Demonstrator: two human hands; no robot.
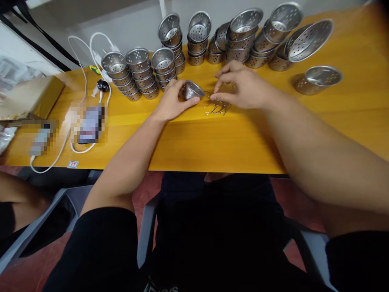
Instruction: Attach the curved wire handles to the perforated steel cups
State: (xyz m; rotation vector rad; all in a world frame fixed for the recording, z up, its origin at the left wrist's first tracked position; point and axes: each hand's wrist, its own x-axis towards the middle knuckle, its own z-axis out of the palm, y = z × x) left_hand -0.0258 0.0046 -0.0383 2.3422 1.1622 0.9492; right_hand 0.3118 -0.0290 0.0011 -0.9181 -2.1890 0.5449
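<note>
My left hand (173,101) is closed around a small perforated metal cup (193,90), which is tilted with its mouth facing right. Just right of that cup, several thin bent wire pieces (217,108) lie on the wooden table (206,146). Over them is my right hand (238,87), its thumb and fingertips drawn nearly together in a loose pinch. Whether a wire is between those fingertips is too small to make out. A single perforated cup (317,80) stands to the right, beyond my right forearm.
Stacks of perforated cups (138,67) line the table's back, and some stacks (282,30) lean. On the left are a blurred-out phone (90,125), white cables (86,79) and a cardboard box (33,99). Another person's arm (22,198) shows at lower left.
</note>
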